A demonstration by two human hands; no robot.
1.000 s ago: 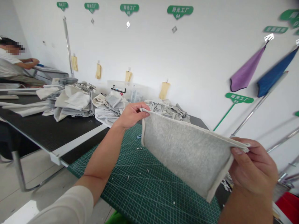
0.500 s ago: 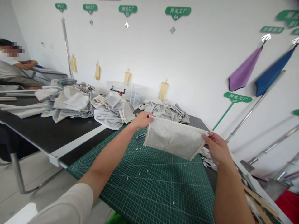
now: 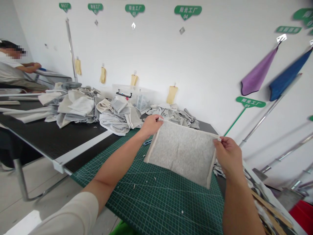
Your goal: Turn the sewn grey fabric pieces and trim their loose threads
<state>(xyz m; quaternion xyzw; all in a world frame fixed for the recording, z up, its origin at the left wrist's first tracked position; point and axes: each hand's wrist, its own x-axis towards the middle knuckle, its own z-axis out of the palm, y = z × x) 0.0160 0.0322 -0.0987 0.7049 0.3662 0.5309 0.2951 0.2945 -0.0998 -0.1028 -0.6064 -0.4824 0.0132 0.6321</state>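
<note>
Grey rectangular felt-like cloth (image 3: 187, 151), upper corners pinched by the left hand (image 3: 151, 126) and right hand (image 3: 229, 153), shows more face than a moment ago, seemingly better spread.

Table (image 3: 58, 138) with black top, crossed by a pale strip (image 3: 84, 147). A green gridded cutting mat (image 3: 171, 205) covers the near part and bears small white scraps (image 3: 182, 212) and, toward its far edge, a blue cutter (image 3: 147, 142). Left: a large heap of grey and white cloths (image 3: 80, 106), beside flat pale lengths of fabric (image 3: 28, 115). Far side: a smaller grey heap (image 3: 174, 116) lies near the table's back edge
</note>
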